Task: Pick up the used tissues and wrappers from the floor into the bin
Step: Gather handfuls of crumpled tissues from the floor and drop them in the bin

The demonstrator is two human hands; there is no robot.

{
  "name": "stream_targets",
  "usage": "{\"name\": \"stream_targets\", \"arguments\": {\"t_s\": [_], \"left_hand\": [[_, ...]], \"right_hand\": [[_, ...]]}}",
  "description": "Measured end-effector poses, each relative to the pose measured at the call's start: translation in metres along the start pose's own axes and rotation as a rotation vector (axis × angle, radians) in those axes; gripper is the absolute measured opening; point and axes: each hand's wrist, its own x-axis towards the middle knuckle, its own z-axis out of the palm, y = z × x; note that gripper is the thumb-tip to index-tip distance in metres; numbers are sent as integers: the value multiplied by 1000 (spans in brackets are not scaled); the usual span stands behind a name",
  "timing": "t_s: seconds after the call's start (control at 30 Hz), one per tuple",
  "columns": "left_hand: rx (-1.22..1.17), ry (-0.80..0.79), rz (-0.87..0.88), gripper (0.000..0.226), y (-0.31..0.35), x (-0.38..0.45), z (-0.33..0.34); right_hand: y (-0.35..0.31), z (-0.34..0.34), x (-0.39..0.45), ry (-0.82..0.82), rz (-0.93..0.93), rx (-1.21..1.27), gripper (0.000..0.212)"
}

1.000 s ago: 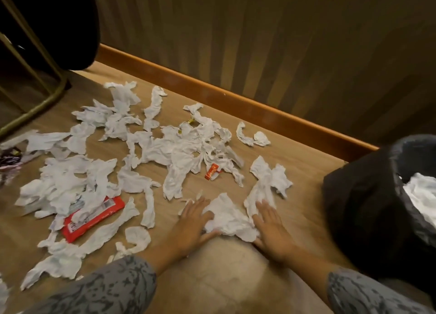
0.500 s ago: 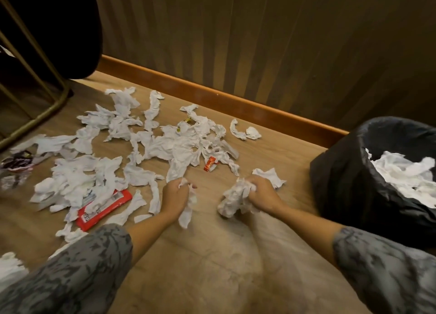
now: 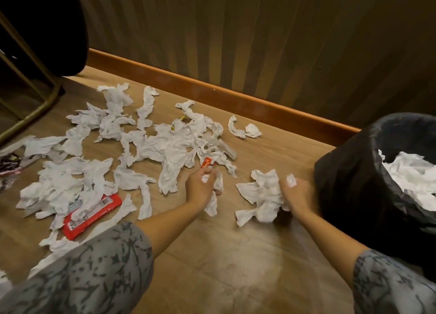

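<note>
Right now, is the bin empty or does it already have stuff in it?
Not empty. The bin, lined with a black bag, already holds crumpled white tissues piled near its rim.

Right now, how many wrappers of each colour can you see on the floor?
Large red plastic wrapper: 1
Small orange wrapper: 1
Small yellow wrapper scraps: 1 cluster
Dark crinkled wrapper at the left edge: 1
Total: 4

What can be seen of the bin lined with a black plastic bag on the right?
The bin lined with a black plastic bag stands on the wooden floor at the right edge, partly cut off by the frame. The glossy, wrinkled liner folds over its rim and drapes down the outside. Crumpled white tissues already lie inside. The right hand, gripping a white tissue bundle, is just beside its wall.
</note>
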Motion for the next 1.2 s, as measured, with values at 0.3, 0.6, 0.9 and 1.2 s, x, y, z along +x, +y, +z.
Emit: {"name": "stream_targets", "arguments": {"t_s": [0.3, 0.6, 0.9, 1.2], "left_hand": [[248, -322, 403, 47, 1, -14, 103], [718, -619, 805, 52, -78, -18, 70], [808, -506, 665, 73, -57, -17, 5], [458, -169, 178, 34, 4, -23, 13]], "right_hand": [[-11, -24, 54, 206, -235, 199, 4], [55, -1, 42, -39, -419, -246, 34], [91, -3, -18, -412, -867, -682, 93], [79, -17, -10, -360, -797, -539, 22]]}}
